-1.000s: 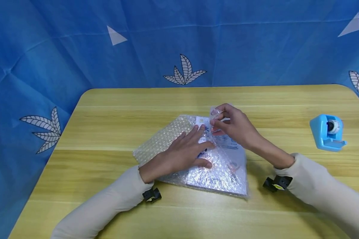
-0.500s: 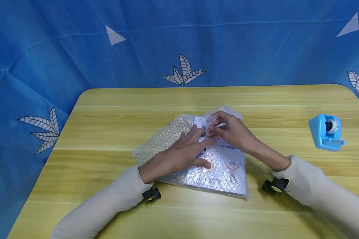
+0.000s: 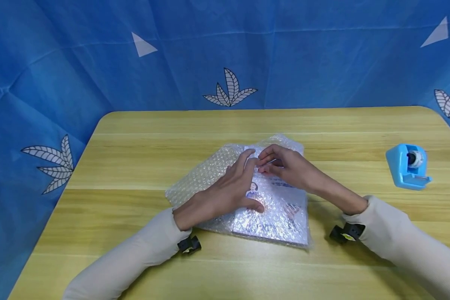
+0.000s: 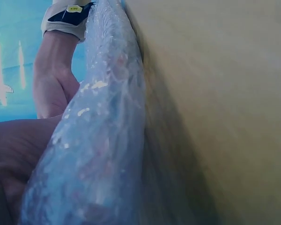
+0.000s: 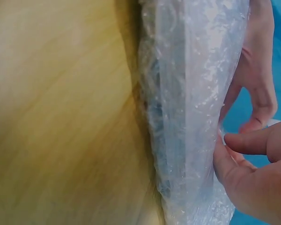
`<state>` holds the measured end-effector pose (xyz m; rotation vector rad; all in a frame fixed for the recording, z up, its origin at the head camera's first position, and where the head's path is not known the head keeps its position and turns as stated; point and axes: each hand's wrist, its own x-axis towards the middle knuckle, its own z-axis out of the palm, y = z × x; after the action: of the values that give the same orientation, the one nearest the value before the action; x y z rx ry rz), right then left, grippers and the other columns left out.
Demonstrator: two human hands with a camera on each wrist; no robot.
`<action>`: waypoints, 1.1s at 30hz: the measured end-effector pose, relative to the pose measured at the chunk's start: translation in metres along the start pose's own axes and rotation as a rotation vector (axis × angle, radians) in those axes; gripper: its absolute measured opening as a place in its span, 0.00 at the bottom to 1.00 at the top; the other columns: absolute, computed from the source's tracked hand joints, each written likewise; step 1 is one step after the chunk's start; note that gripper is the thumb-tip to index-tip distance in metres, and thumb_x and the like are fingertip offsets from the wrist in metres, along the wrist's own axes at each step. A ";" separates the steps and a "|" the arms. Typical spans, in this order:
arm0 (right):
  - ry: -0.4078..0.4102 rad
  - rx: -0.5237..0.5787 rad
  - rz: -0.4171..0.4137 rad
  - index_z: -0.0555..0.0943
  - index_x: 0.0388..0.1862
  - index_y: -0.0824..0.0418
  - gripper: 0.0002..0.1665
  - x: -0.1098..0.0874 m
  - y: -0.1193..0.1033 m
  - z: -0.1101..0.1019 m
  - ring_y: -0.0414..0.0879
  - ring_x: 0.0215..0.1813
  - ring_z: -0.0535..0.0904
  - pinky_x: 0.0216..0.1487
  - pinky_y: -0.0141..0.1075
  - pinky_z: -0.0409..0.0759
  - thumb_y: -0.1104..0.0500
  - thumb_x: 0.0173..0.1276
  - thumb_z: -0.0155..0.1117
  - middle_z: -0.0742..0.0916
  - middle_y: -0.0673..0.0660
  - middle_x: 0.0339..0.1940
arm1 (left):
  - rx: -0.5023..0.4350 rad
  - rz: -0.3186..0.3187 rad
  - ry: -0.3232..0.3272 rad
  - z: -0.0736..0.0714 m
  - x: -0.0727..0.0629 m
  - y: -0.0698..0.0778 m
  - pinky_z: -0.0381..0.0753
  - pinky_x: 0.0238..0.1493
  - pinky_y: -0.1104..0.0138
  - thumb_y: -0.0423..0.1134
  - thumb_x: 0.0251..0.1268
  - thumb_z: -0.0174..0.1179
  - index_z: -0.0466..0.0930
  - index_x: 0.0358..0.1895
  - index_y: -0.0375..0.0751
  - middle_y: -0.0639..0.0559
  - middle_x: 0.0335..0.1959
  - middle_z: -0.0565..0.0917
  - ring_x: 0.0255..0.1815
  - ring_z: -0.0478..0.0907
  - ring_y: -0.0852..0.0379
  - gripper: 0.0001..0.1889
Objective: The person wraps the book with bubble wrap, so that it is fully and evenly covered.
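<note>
on the table (image 3: 240, 273), atop the bubble-wrapped package (image 3: 279, 214) lying flat, resting the left hand (image 3: 225, 192), thumb spread wide of the fingers. just beyond, curling the right hand (image 3: 290, 166) close beside; cannot tell whether pinching anything. farther, facing blue cloth (image 3: 307, 71).

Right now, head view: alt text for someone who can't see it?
A person's left hand and right hand are close together over a bubble-wrapped printed item lying flat on a wood-grain table. A light-blue tape dispenser stands at picture right, with a leaf-patterned blue curtain behind.
</note>
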<state>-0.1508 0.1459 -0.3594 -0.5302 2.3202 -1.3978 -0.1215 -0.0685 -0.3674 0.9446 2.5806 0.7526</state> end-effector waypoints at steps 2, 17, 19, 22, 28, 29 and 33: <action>-0.006 -0.004 0.001 0.73 0.61 0.73 0.16 0.000 0.001 -0.001 0.57 0.56 0.85 0.57 0.38 0.84 0.75 0.78 0.53 0.85 0.67 0.54 | -0.033 -0.007 -0.024 -0.001 0.000 0.000 0.51 0.78 0.38 0.56 0.56 0.76 0.44 0.85 0.44 0.47 0.86 0.28 0.85 0.38 0.37 0.60; 0.016 -0.117 -0.116 0.73 0.66 0.72 0.23 -0.007 0.002 -0.002 0.63 0.63 0.82 0.60 0.47 0.83 0.73 0.74 0.64 0.83 0.68 0.61 | -0.029 -0.083 -0.113 -0.003 -0.001 0.003 0.41 0.77 0.38 0.59 0.60 0.71 0.34 0.86 0.43 0.38 0.85 0.36 0.79 0.21 0.28 0.63; 0.043 -0.227 -0.172 0.73 0.67 0.71 0.26 -0.012 -0.001 -0.003 0.63 0.66 0.80 0.63 0.51 0.81 0.71 0.72 0.67 0.82 0.68 0.64 | -0.025 -0.088 -0.112 -0.004 -0.001 0.003 0.41 0.77 0.39 0.59 0.60 0.71 0.33 0.85 0.38 0.37 0.85 0.36 0.80 0.22 0.29 0.64; 0.051 -0.405 -0.194 0.70 0.73 0.69 0.39 -0.020 -0.006 -0.006 0.66 0.75 0.69 0.69 0.60 0.72 0.63 0.68 0.76 0.74 0.69 0.73 | -0.025 -0.092 -0.113 -0.004 -0.001 0.004 0.40 0.78 0.40 0.60 0.59 0.71 0.34 0.84 0.34 0.36 0.85 0.37 0.80 0.23 0.30 0.64; -0.081 -0.590 -0.092 0.53 0.85 0.65 0.70 -0.030 -0.009 -0.013 0.71 0.84 0.39 0.78 0.69 0.44 0.44 0.55 0.84 0.50 0.72 0.85 | -0.031 -0.099 -0.117 -0.004 -0.001 0.004 0.40 0.78 0.41 0.59 0.60 0.72 0.36 0.83 0.33 0.35 0.85 0.37 0.81 0.23 0.31 0.63; -0.101 -0.601 -0.076 0.51 0.85 0.65 0.72 -0.030 -0.008 -0.014 0.71 0.84 0.36 0.78 0.68 0.40 0.42 0.54 0.84 0.47 0.71 0.85 | -0.029 -0.099 -0.115 -0.004 -0.001 0.004 0.41 0.78 0.41 0.59 0.59 0.72 0.37 0.83 0.33 0.35 0.85 0.37 0.81 0.23 0.31 0.63; -0.126 -0.643 -0.035 0.46 0.86 0.65 0.79 -0.029 -0.005 -0.014 0.70 0.83 0.30 0.79 0.66 0.36 0.37 0.50 0.84 0.40 0.71 0.85 | -0.017 -0.091 -0.107 -0.003 0.000 0.003 0.42 0.78 0.42 0.60 0.59 0.72 0.39 0.83 0.33 0.34 0.85 0.39 0.81 0.25 0.29 0.63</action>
<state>-0.1326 0.1683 -0.3454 -0.8088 2.6343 -0.5758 -0.1211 -0.0674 -0.3629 0.8332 2.5017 0.6803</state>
